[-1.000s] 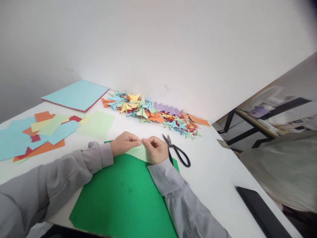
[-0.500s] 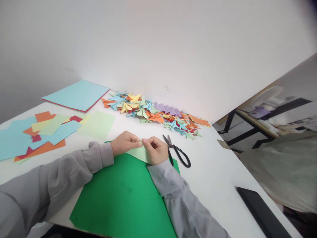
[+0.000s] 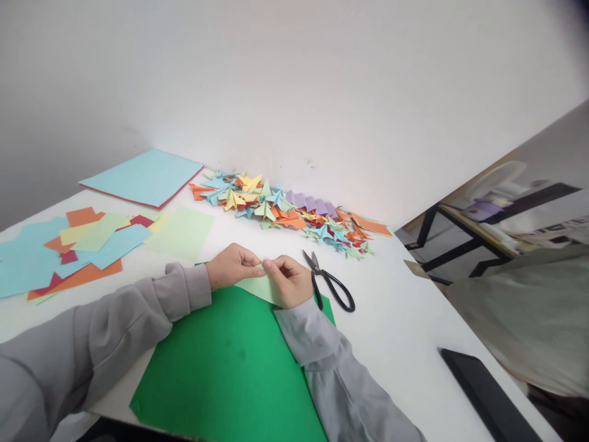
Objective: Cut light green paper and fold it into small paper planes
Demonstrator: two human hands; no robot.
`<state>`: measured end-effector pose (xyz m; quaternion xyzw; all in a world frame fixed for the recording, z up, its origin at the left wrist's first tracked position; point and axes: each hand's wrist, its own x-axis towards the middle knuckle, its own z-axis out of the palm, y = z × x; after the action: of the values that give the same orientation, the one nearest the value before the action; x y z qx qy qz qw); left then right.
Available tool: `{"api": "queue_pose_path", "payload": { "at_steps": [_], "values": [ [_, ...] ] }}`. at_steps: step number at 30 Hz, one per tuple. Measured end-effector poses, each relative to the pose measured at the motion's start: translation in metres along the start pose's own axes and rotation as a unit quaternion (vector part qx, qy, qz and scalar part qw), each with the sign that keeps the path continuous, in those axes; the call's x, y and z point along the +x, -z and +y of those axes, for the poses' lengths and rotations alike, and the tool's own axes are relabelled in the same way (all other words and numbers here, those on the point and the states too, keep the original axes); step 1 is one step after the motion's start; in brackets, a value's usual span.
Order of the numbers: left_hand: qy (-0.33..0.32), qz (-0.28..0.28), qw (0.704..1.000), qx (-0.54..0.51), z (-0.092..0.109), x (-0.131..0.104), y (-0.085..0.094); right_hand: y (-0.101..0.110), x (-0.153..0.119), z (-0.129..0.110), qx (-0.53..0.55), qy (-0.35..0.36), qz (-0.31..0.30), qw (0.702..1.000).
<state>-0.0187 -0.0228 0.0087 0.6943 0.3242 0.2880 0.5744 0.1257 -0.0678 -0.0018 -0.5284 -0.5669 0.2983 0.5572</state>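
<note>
Both hands meet over the top part of a large green sheet. My left hand pinches the upper edge of a pale green paper between thumb and fingers. Close against it, my right hand grips the same paper, its thumb nearly touching the left thumb. The paper's lower edge hangs slightly curved above the green sheet, and part of it is hidden behind the right hand. Black-handled scissors lie just right of my right hand, blades partly apart.
Folded paper pieces in many colours lie along the wall. Loose coloured papers spread at the left, near a light blue stack. A black flat object rests at the table's right edge. Beyond stands a shelf.
The fingertips have shifted very slightly on the pale green paper. Both hands keep their hold, and the objects on the table lie as before.
</note>
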Motion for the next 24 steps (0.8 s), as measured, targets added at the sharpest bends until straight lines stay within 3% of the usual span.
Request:
{"api": "queue_pose_path", "payload": {
  "at_steps": [5, 10, 18, 24],
  "values": [
    [0.035, -0.018, 0.996, -0.075, 0.004, -0.0023, -0.0001, 0.0054, 0.0028, 0.0014, 0.031, -0.037, -0.011, 0.999],
    [0.043, -0.009, 0.996, -0.081, 0.0042, -0.0022, -0.0002, 0.0067, 0.0026, 0.0012, 0.032, -0.035, -0.022, 0.999],
    [0.001, -0.01, 1.0, 0.02, 0.0026, 0.0006, 0.0009, -0.0002, 0.0015, -0.002, 0.01, -0.005, -0.021, 1.0],
    [0.01, 0.009, 1.0, 0.018, 0.0017, 0.0012, -0.0008, 0.0002, 0.001, 0.0, -0.014, 0.016, -0.026, 0.999]
  ]
}}
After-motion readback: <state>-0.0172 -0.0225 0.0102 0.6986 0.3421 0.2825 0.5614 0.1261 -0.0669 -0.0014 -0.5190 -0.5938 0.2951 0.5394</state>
